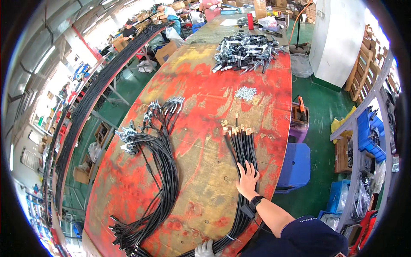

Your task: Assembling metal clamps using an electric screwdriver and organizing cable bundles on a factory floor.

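Note:
My bare right hand, a black band on its wrist, lies with fingers spread on a bundle of black cables. Copper lugs cap the far ends of these cables, and a white tie circles the bundle farther down. At the lower edge my left hand, in a grey glove, curls over the same bundle; part of that hand is cut off. To the left, a second, curved bundle of black cables ends in silvery clamps.
The worn red-and-brown table carries a pile of black-and-silver clamps, small metal parts and a red cylinder. A blue stool stands at its right edge. Long black cables lie on a rack at left. People work far back.

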A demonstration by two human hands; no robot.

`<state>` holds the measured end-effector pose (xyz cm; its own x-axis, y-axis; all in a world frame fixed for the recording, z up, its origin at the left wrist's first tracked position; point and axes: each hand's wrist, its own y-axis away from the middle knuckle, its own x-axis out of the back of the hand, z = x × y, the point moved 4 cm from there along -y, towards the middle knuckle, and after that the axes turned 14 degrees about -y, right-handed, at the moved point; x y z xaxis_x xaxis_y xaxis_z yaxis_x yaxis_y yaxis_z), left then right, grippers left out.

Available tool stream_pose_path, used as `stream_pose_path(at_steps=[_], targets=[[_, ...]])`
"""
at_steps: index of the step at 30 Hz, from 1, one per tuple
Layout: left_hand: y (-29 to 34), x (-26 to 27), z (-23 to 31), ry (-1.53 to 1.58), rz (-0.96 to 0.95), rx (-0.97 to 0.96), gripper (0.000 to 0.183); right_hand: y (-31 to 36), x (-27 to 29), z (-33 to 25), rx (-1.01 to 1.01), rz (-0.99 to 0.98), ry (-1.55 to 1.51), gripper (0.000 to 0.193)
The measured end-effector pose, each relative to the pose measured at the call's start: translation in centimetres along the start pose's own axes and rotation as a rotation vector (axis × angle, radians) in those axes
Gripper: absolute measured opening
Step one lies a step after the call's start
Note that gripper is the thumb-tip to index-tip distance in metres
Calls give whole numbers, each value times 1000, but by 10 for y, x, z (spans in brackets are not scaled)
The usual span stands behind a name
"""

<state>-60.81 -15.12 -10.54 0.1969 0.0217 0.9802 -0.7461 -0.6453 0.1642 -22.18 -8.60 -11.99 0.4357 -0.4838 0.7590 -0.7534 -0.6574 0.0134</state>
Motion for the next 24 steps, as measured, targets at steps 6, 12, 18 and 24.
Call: stream_pose_path(at_steps=[6,12,18,24], targets=[[-3,33,-13,16,121,-42,65,19,-6,11,27,95,74,70],[-4,24,-38,163,-34,-175,77,7,-14,25,80,90,253,60],[49,19,-46,143,251,175,85,-4,-11,21,238,131,298,58],[241,56,-157,159,95,1433,82,-1,10,74,384,218,25,50]])
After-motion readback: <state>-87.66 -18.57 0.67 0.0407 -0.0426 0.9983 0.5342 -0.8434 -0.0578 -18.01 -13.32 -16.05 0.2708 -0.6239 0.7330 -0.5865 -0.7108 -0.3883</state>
